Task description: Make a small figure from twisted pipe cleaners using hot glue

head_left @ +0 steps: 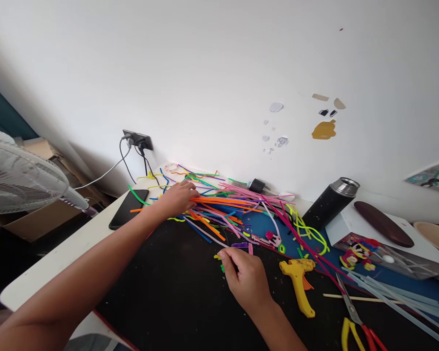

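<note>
My left hand point(179, 199) reaches to the back of the desk, its fingers curled over the left end of a bunch of orange pipe cleaners point(226, 200). Around it spreads a tangled heap of pipe cleaners in pink, blue, purple, green and yellow. My right hand point(246, 277) is over the black mat point(175, 297), thumb and forefinger pinched together. Small yellow and green bits show beside its fingertips; whether they are held is unclear. To its right lies a yellow glue gun point(299, 285).
Scissors point(353, 309) and pale glue sticks point(398, 297) lie at the right. Behind them are a black flask point(327, 204), a white box point(345, 226) and a small colourful figure point(358, 253). A phone point(129, 209) lies left; a fan point(22, 170) stands beyond the desk.
</note>
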